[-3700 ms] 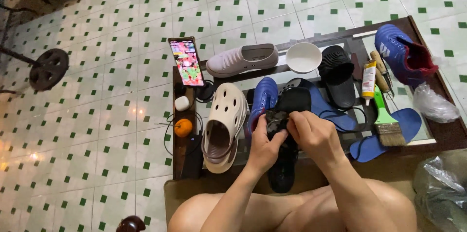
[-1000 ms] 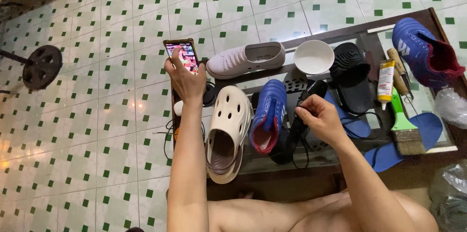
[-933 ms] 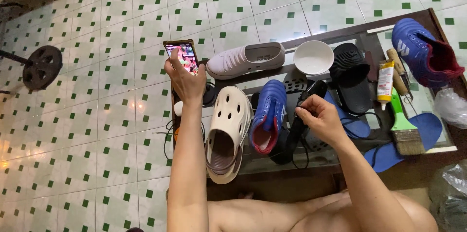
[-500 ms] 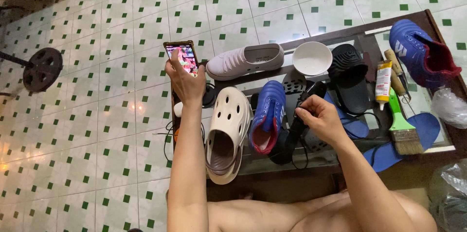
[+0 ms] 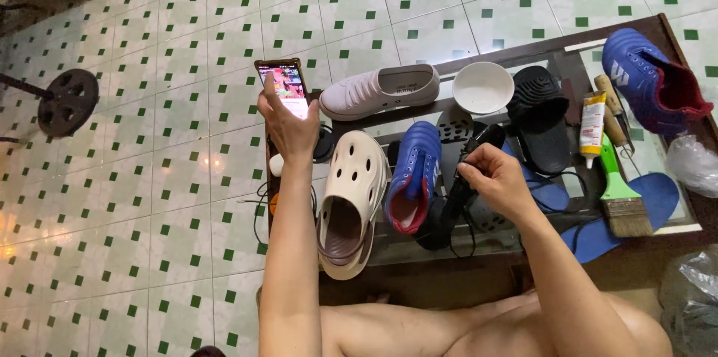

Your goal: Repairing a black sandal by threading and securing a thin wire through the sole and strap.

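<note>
My left hand [image 5: 288, 123] reaches out to a phone [image 5: 284, 85] with a lit screen at the table's far left corner, a finger touching the screen. My right hand [image 5: 499, 179] grips a black shoe [image 5: 458, 198] with loose laces, held above the glass-topped low table [image 5: 576, 46]. Between the hands lie a cream perforated clog [image 5: 351, 200] and a blue sports shoe [image 5: 412, 174] with a red lining.
On the table also sit a white sneaker [image 5: 381, 91], a white bowl [image 5: 483, 87], a black slide sandal [image 5: 540, 114], a glue tube [image 5: 592, 119], a green-handled brush [image 5: 619, 192], a blue boot [image 5: 652, 84] and blue insoles [image 5: 643, 211]. A weight plate [image 5: 69, 101] lies on the tiled floor.
Since the oldest frame my left hand left the black shoe and went to the phone. Over the last second both hands have stayed almost still.
</note>
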